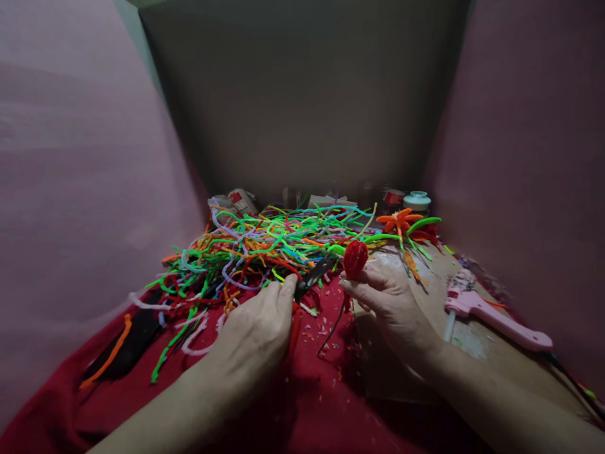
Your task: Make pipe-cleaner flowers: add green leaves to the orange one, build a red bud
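Observation:
My left hand (265,318) is closed round a tool with dark blades (316,277) and red handles (295,328), apparently scissors or pliers. The blades point up and right toward the pile. To the right, my right hand (390,309) pinches a red fuzzy flower bud (355,258) from below, its bud upright above the fingertips. A thin dark wire (333,331) hangs down below the bud. Behind both hands spreads a tangled heap of coloured pipe cleaners (283,233).
A pink glue gun (501,318) lies on a board (392,372) at the right. An orange flower (399,221) with green leaves sits behind it, near a light-blue jar (416,201). Small scraps dot the red cloth (331,410). An orange strip (108,359) lies at the left.

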A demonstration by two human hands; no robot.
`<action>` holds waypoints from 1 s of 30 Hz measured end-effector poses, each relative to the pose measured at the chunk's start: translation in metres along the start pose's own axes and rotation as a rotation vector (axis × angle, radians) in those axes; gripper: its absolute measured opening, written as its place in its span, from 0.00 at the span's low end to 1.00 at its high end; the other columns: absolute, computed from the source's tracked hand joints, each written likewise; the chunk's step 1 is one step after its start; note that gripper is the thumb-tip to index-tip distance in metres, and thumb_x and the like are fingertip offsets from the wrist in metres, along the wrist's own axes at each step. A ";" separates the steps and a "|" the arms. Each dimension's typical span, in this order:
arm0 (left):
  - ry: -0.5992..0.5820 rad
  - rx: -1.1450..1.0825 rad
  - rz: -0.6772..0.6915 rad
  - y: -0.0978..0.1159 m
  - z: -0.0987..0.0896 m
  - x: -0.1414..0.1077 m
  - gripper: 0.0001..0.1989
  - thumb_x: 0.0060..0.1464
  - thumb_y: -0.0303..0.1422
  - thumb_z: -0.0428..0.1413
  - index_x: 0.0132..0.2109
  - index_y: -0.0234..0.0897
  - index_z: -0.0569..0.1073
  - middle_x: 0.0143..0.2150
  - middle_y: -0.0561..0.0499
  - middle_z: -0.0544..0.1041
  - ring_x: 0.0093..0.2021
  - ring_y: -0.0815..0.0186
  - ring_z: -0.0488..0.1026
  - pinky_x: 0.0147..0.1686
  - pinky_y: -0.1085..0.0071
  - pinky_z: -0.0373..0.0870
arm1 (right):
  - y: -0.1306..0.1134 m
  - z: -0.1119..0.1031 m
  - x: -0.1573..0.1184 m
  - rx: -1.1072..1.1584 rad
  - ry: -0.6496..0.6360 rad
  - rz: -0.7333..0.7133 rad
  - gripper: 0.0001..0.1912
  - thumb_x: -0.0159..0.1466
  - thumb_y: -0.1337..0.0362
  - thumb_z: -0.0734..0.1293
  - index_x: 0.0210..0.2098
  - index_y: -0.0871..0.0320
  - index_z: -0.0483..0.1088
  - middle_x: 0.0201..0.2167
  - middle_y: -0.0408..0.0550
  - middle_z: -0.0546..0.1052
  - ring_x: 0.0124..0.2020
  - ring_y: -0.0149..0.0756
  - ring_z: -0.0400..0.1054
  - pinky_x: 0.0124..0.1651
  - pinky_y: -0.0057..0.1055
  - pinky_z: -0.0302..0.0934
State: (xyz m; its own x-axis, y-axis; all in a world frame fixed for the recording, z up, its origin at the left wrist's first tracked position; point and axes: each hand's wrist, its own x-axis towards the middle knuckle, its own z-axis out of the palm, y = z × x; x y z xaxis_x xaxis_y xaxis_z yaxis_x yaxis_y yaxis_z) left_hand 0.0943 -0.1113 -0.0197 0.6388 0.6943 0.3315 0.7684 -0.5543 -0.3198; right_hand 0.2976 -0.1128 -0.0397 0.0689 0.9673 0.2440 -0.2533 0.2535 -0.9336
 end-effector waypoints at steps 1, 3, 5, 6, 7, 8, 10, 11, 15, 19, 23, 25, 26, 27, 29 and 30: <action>0.019 0.030 0.011 0.005 -0.003 0.003 0.22 0.55 0.18 0.40 0.56 0.23 0.63 0.40 0.37 0.75 0.38 0.57 0.75 0.36 0.62 0.74 | 0.001 -0.001 0.000 -0.011 -0.012 -0.011 0.08 0.54 0.66 0.70 0.33 0.49 0.78 0.36 0.44 0.75 0.43 0.39 0.64 0.51 0.40 0.54; 0.059 0.075 0.021 0.013 -0.008 0.009 0.21 0.55 0.19 0.41 0.55 0.24 0.65 0.37 0.38 0.75 0.36 0.58 0.75 0.34 0.63 0.74 | 0.003 -0.003 0.002 -0.031 -0.031 -0.030 0.08 0.55 0.65 0.69 0.35 0.48 0.78 0.37 0.45 0.75 0.43 0.40 0.64 0.52 0.41 0.54; 0.096 0.119 0.029 0.017 -0.010 0.014 0.20 0.56 0.19 0.41 0.54 0.24 0.66 0.35 0.39 0.74 0.34 0.59 0.74 0.33 0.64 0.74 | 0.006 -0.006 0.003 -0.040 -0.045 -0.049 0.09 0.57 0.65 0.68 0.36 0.48 0.78 0.38 0.45 0.75 0.44 0.40 0.63 0.54 0.42 0.53; 0.114 0.141 0.034 0.019 -0.011 0.016 0.20 0.56 0.19 0.41 0.54 0.24 0.66 0.34 0.40 0.74 0.33 0.60 0.73 0.31 0.65 0.73 | 0.008 -0.006 0.003 -0.043 -0.044 -0.057 0.09 0.57 0.65 0.68 0.37 0.48 0.78 0.39 0.45 0.75 0.44 0.40 0.63 0.54 0.43 0.52; 0.131 0.160 0.044 0.020 -0.012 0.017 0.20 0.56 0.19 0.41 0.53 0.23 0.66 0.34 0.40 0.74 0.31 0.60 0.73 0.30 0.65 0.73 | 0.009 -0.007 0.003 -0.046 -0.039 -0.062 0.09 0.57 0.65 0.68 0.37 0.47 0.77 0.39 0.45 0.75 0.44 0.39 0.63 0.55 0.43 0.52; 0.146 0.175 0.054 0.020 -0.013 0.019 0.19 0.56 0.19 0.41 0.53 0.22 0.66 0.33 0.41 0.74 0.31 0.61 0.72 0.29 0.66 0.72 | 0.009 -0.007 0.003 -0.048 -0.035 -0.067 0.09 0.57 0.65 0.68 0.37 0.47 0.77 0.39 0.44 0.75 0.44 0.39 0.63 0.55 0.43 0.52; 0.164 0.197 0.067 0.021 -0.014 0.020 0.19 0.56 0.19 0.41 0.52 0.22 0.66 0.32 0.42 0.73 0.29 0.62 0.71 0.28 0.66 0.72 | 0.009 -0.007 0.002 -0.046 -0.036 -0.075 0.10 0.57 0.65 0.68 0.38 0.47 0.77 0.39 0.44 0.75 0.44 0.39 0.63 0.55 0.42 0.52; 0.168 0.207 0.071 0.021 -0.015 0.021 0.19 0.56 0.19 0.41 0.52 0.22 0.66 0.31 0.43 0.72 0.29 0.62 0.71 0.27 0.67 0.71 | 0.008 -0.007 0.002 -0.044 -0.037 -0.078 0.10 0.57 0.65 0.68 0.39 0.47 0.77 0.39 0.44 0.75 0.44 0.39 0.63 0.55 0.42 0.52; 0.202 0.241 0.076 0.023 -0.016 0.023 0.18 0.56 0.19 0.41 0.52 0.22 0.65 0.30 0.45 0.71 0.27 0.63 0.70 0.26 0.68 0.70 | 0.006 -0.006 0.000 -0.051 -0.031 -0.069 0.11 0.57 0.63 0.69 0.40 0.49 0.77 0.40 0.45 0.75 0.45 0.39 0.63 0.55 0.43 0.53; 0.235 0.257 0.095 0.024 -0.018 0.024 0.17 0.54 0.19 0.44 0.51 0.21 0.66 0.29 0.46 0.71 0.27 0.62 0.70 0.25 0.67 0.70 | 0.006 -0.005 0.000 -0.067 -0.023 -0.061 0.12 0.56 0.62 0.69 0.40 0.49 0.77 0.39 0.45 0.75 0.46 0.40 0.63 0.55 0.44 0.53; 0.234 0.295 0.100 0.025 -0.021 0.024 0.18 0.53 0.19 0.46 0.51 0.20 0.67 0.28 0.46 0.71 0.27 0.62 0.70 0.24 0.67 0.70 | 0.007 -0.005 0.000 -0.064 -0.014 -0.035 0.13 0.56 0.61 0.69 0.41 0.49 0.77 0.40 0.45 0.76 0.47 0.41 0.63 0.55 0.46 0.54; 0.227 0.309 0.090 0.025 -0.022 0.024 0.17 0.53 0.19 0.46 0.50 0.21 0.68 0.28 0.46 0.71 0.26 0.62 0.70 0.24 0.66 0.70 | 0.007 -0.005 0.000 -0.071 -0.012 -0.047 0.13 0.56 0.61 0.69 0.41 0.49 0.77 0.40 0.46 0.76 0.47 0.42 0.63 0.55 0.47 0.54; 0.223 0.316 0.084 0.025 -0.022 0.024 0.17 0.53 0.19 0.46 0.50 0.21 0.68 0.28 0.46 0.71 0.26 0.62 0.70 0.24 0.66 0.70 | 0.007 -0.005 0.000 -0.077 -0.013 -0.060 0.13 0.56 0.61 0.69 0.41 0.48 0.77 0.40 0.46 0.76 0.47 0.42 0.63 0.55 0.47 0.54; 0.220 0.323 0.082 0.025 -0.023 0.024 0.17 0.53 0.19 0.46 0.50 0.22 0.69 0.27 0.46 0.71 0.26 0.62 0.70 0.24 0.67 0.70 | 0.006 -0.004 0.000 -0.084 -0.011 -0.075 0.12 0.56 0.61 0.69 0.41 0.48 0.77 0.40 0.46 0.76 0.46 0.42 0.63 0.55 0.47 0.54; 0.223 0.333 0.078 0.026 -0.024 0.024 0.17 0.53 0.19 0.46 0.49 0.22 0.70 0.27 0.47 0.70 0.25 0.62 0.70 0.23 0.67 0.69 | 0.006 -0.004 -0.001 -0.093 -0.006 -0.099 0.12 0.57 0.61 0.69 0.41 0.48 0.77 0.40 0.46 0.76 0.46 0.41 0.63 0.55 0.46 0.53; 0.226 0.334 0.078 0.026 -0.025 0.024 0.17 0.53 0.19 0.45 0.49 0.22 0.70 0.26 0.47 0.70 0.25 0.62 0.70 0.23 0.67 0.69 | 0.006 -0.004 -0.001 -0.096 -0.003 -0.107 0.12 0.57 0.61 0.68 0.41 0.47 0.77 0.40 0.46 0.75 0.46 0.41 0.63 0.55 0.46 0.53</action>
State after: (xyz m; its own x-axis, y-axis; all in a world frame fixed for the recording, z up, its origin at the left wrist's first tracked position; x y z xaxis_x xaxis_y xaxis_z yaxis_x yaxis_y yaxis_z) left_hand 0.1305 -0.1201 0.0019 0.7153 0.5175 0.4697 0.6868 -0.3961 -0.6095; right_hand 0.2998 -0.1123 -0.0462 0.0876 0.9349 0.3439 -0.1508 0.3537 -0.9231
